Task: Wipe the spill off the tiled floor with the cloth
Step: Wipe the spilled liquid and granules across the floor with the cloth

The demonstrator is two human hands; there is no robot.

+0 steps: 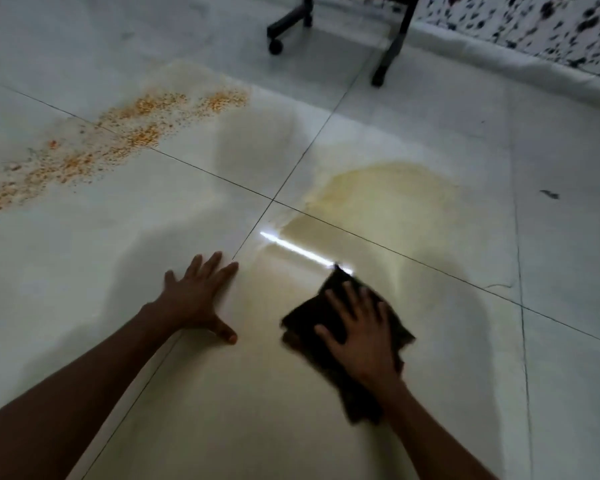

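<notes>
So the floor (84, 271) is pale glossy tile, with grout lines crossing just ahead of your hands. Biggest mess on it is the orange speckled trail (94, 147) running diagonally off to the far left, well away from the cloth. Then there's the yellowish puddle (388, 202) straight ahead and a bit right, spreading across the grout cross, its long side lying roughly left to right.

Your cloth (309, 320) is dark and flat on the tile at the puddle's near edge, with a faint yellowish film on the tile around and below it. Your right hand (364, 337) is pressed flat on top of it, fingers spread, not bunching it up. It's a bit blurred, so probably mid-swipe.

Your left hand (198, 299) is flat on bare tile beside it, open, holding nothing, just propping you up.

Point is, the puddle lies forward of the right hand, so I'd guess the push goes straight away from you. The orange stuff is nearer your left side and looks like a longer reach.
</notes>
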